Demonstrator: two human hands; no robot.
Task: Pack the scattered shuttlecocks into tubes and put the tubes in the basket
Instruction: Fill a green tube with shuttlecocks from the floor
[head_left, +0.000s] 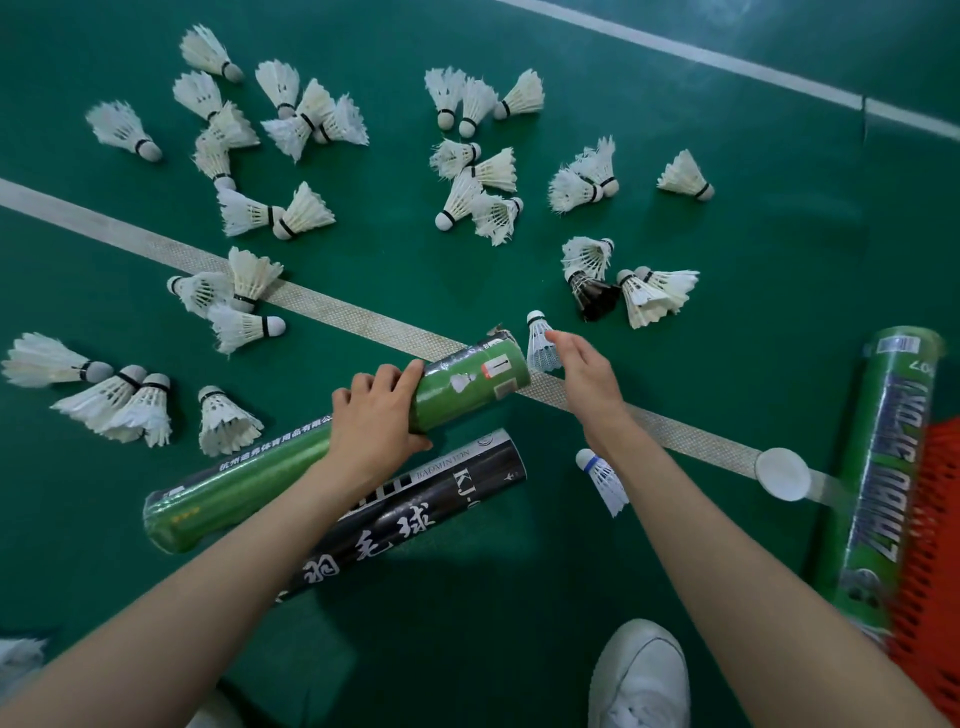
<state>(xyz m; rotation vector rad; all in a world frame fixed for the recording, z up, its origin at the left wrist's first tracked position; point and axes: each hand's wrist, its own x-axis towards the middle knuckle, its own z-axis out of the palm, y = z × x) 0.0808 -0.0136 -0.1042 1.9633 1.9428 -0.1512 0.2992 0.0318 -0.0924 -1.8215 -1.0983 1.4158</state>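
Note:
My left hand (375, 421) grips a long green tube (467, 379) near its open far end, holding it just above the floor. Beside that open end, my right hand (587, 374) holds a white shuttlecock (540, 343), cork pointing away from me. A black tube (415, 514) lies on the floor under my left forearm. Several white shuttlecocks (467, 182) and one black one (592, 293) are scattered over the green court. Another green tube (883, 467) leans against the orange basket (930, 519) at the right edge.
A white tube cap (783, 474) lies on the white court line (363, 322). A blue-banded shuttlecock (602, 478) rests near my right forearm. My white shoe (641, 675) is at the bottom. A second court line crosses the top right.

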